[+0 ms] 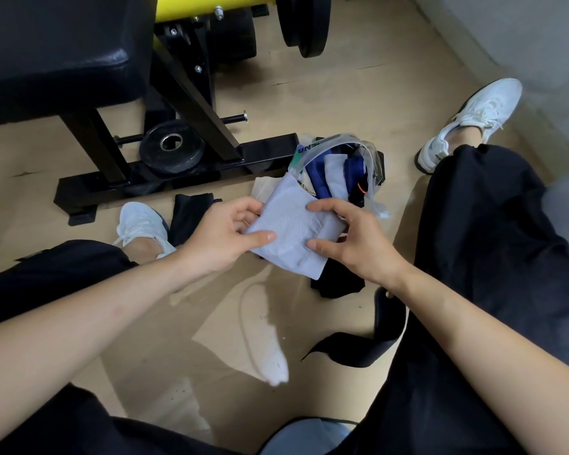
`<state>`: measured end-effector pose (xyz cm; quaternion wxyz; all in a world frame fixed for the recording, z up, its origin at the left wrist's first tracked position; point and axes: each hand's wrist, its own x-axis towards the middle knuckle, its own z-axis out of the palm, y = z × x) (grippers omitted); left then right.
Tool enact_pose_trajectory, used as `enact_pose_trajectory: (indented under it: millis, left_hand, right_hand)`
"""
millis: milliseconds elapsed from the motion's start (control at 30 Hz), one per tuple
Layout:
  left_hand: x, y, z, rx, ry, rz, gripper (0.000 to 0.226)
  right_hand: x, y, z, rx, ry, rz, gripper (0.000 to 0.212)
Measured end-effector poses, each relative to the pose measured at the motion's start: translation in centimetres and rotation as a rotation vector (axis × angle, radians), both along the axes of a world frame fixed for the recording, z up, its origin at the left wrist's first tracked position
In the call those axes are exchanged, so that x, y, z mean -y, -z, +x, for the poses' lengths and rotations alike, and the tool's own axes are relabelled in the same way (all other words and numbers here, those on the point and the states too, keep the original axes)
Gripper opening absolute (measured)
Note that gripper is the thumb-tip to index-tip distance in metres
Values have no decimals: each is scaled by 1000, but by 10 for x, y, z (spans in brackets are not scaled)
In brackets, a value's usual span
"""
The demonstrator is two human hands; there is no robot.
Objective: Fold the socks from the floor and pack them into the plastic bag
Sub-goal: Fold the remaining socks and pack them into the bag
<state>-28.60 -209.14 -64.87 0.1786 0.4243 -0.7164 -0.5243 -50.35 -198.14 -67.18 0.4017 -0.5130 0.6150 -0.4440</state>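
While the left hand (222, 239) and right hand (353, 239) pinched the folded sock (291, 229), a slack grip could unfold it; the bag (375, 164) looked crowded.

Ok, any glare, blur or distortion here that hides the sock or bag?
Head view: wide-angle bending curves the frame edges; a bright glare patch lies on the floor; the pale grey sock and plastic bag are sharp and evenly lit.

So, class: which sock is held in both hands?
The pale grey sock, pinched between the left hand and right hand. The black socks lie on the floor; the blue ones sit in the plastic bag.
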Motion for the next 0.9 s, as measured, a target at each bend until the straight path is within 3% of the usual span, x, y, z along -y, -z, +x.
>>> enact_pose_trajectory:
  millis: [100, 267, 500, 600, 700, 900]
  left_hand:
    - [-2, -1, 0, 68, -27, -218, 33]
    - [-15, -2, 1, 105, 108, -486, 33]
    - [-29, 4, -1, 128, 297, -593, 36]
    - [-29, 5, 0, 147, 355, -650, 38]
    - [-30, 5, 0, 73, 436, -530, 35]
    - [-14, -2, -3, -49, 170, -196, 30]
  right_hand:
    - [1, 7, -2, -29, 10, 49, 52]
    - [3, 9, -1, 132, 37, 65, 53]
    - [0, -3, 6, 530, -6, 86, 35]
    - [0, -3, 7, 559, 15, 113, 30]
    - [0, 1, 6, 517, 40, 126, 29]
    - [1, 1, -1, 437, -30, 92, 32]
